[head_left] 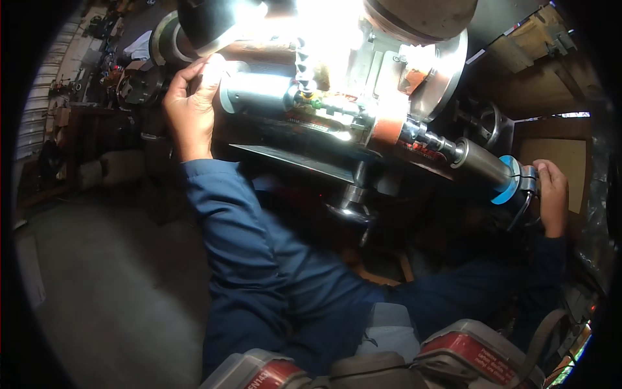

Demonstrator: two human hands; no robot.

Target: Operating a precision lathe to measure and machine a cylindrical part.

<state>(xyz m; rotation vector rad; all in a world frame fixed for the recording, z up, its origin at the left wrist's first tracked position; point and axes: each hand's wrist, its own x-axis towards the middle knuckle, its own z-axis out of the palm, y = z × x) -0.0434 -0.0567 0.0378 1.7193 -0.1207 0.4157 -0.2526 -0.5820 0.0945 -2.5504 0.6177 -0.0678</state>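
A machine with a bright metal shaft assembly stands before me. My left hand [192, 104] is raised at the left end of a silver cylinder [259, 91]. Its thumb and fingers are pinched together at the cylinder's flange, and what lies between the fingertips is hidden. Far to the right, my right hand [552, 198] curls round a metal clamp fitting [528, 179] with a bent rod hanging from it. Beside that fitting sits a blue disc [509, 181] on the end of a grey metal sleeve [481, 164]. A thin stepped shaft [435, 139] runs from the sleeve toward the machine's middle.
Below the shaft is a metal tray edge [291, 162], and under it a shiny handwheel [350, 211]. A large steel disc [447, 74] stands behind. Strong glare washes out the top centre. Shelves of tools [84, 84] line the left wall; a wooden panel [551, 172] is at right.
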